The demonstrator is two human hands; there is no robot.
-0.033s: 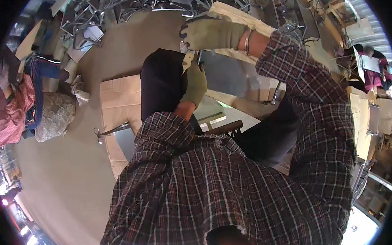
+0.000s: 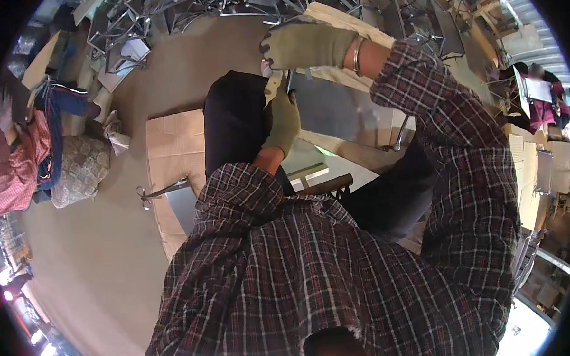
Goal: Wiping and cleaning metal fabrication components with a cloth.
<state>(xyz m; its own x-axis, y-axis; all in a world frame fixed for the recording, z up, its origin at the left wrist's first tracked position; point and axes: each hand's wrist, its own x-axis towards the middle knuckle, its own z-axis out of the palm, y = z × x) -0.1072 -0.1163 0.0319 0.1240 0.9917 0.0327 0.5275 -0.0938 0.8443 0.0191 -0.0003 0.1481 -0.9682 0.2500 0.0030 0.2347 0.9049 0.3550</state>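
My left hand (image 2: 284,124), in a greenish work glove, is closed on a thin metal rod (image 2: 290,80) standing up at its thumb. Above it, my right hand (image 2: 307,45), gloved with dark fingertips, is curled closed over the rod's upper end; what lies inside its fingers is hidden. A small pale piece (image 2: 266,69) pokes out below that hand's fingertips. Beside both hands rests a flat dark grey panel (image 2: 339,107), bordered by wooden bars (image 2: 335,151). A bent metal bracket (image 2: 400,135) sits at the panel's right end.
Cardboard (image 2: 173,142) lies left of my knee, with a grey plate and metal fitting (image 2: 163,189) on it. Many metal-framed parts (image 2: 160,14) are heaped at the far side. One co-worker (image 2: 22,153) sits left beside a patterned sack (image 2: 81,169); another person (image 2: 542,97) is far right.
My right hand and wrist have shifted very slightly, with the forearm moving a little to the left. My left hand stays in place. The co-worker at left has moved a hand slightly.
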